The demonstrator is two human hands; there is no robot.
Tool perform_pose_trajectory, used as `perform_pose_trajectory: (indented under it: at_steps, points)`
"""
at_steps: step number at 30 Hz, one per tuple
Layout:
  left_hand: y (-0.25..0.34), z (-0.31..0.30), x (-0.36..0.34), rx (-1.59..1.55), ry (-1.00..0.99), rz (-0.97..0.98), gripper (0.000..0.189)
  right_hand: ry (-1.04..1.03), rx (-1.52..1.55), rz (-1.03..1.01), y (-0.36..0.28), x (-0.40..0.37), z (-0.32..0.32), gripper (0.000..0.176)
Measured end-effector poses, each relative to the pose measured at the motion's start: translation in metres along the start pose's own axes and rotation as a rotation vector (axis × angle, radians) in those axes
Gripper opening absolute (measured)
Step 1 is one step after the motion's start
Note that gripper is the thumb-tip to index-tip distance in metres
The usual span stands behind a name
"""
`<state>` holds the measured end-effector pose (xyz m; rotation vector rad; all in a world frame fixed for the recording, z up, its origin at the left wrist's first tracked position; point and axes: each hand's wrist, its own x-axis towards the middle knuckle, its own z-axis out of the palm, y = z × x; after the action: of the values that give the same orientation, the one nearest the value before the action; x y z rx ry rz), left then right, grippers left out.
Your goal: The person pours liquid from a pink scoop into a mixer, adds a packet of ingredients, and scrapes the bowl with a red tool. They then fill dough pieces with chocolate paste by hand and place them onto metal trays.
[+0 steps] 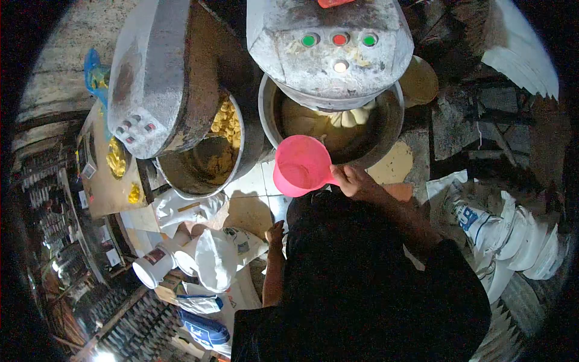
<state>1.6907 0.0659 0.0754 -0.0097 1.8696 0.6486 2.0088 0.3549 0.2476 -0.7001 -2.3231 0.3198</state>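
Observation:
A pink scoop (pixel 297 166) hangs near the front rim of the large metal mixer bowl (pixel 395 130), its handle held in my right hand (pixel 356 182). Pale dough (pixel 350 117) lies in that bowl beneath the mixer head (pixel 332 57). Lower and to the left, my left hand (pixel 275 233) is at my side with its fingers curled; whether anything is in them is too small to tell. The inside of the scoop looks pink, and its contents, if any, cannot be made out.
Left stands a second mixer (pixel 151 78) whose bowl (pixel 241 145) holds yellow crumbly dough. White buckets (pixel 152 266) and bags (pixel 216 259) are at the lower left. White sacks (pixel 518 235) are piled at the right. A board (pixel 102 163) lies at the far left.

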Motion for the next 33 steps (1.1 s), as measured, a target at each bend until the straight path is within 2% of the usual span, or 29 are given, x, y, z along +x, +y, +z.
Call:
perform_pose_trajectory:
  at_steps: [4,6,8,11,13,15,17,19,20,23,24,25,27,31,33]
  points:
    - [0.004,-0.002,0.003,-0.059,-0.025,-0.050,0.048,-0.021,0.004,0.012,-0.001,0.005,-0.005,0.028]
    - [0.003,-0.003,0.003,-0.010,-0.014,-0.016,0.049,-0.362,0.343,0.394,0.001,0.014,-0.013,0.026]
    - [0.008,0.003,-0.008,0.082,0.005,0.073,0.049,-0.402,0.389,0.434,0.002,0.014,-0.011,0.024]
    - [0.007,0.010,-0.001,0.123,0.132,-0.071,0.049,-0.124,0.092,0.095,0.000,0.010,-0.007,0.021]
    - [-0.013,-0.001,0.006,-0.056,0.011,0.024,0.047,-0.086,-0.015,0.016,-0.001,0.013,-0.011,0.019]
    - [-0.018,-0.006,0.012,-0.072,-0.062,0.070,0.045,-0.063,0.080,0.058,0.000,0.015,-0.007,0.016]
    - [-0.011,-0.005,0.020,0.072,-0.086,0.068,0.043,-0.070,0.149,0.109,0.003,0.011,-0.001,0.013]
    - [-0.008,-0.007,0.022,-0.025,-0.102,-0.010,0.042,-0.110,0.193,0.166,0.003,0.015,-0.001,0.009]
    - [-0.008,-0.007,0.023,-0.074,-0.109,-0.049,0.041,-0.109,0.148,0.139,0.002,0.019,-0.005,0.010]
    - [-0.006,0.005,0.019,0.107,0.070,0.031,0.044,-0.061,0.049,0.074,0.000,0.026,-0.012,0.014]
    - [0.001,0.000,0.018,-0.039,-0.020,0.000,0.047,-0.017,0.042,0.062,0.002,0.022,-0.005,0.017]
    - [0.004,0.003,0.016,0.001,0.015,-0.007,0.046,0.028,0.037,0.050,0.002,0.022,-0.003,0.020]
    - [0.012,0.009,0.012,0.082,0.087,-0.022,0.045,-0.011,-0.026,0.024,0.004,0.020,-0.003,0.025]
    - [0.006,0.006,0.010,-0.021,0.051,0.030,0.044,-0.074,-0.048,0.039,0.004,0.023,-0.004,0.029]
    - [-0.004,0.001,0.020,-0.087,0.017,0.029,0.043,0.039,-0.078,0.032,0.005,0.018,0.007,0.032]
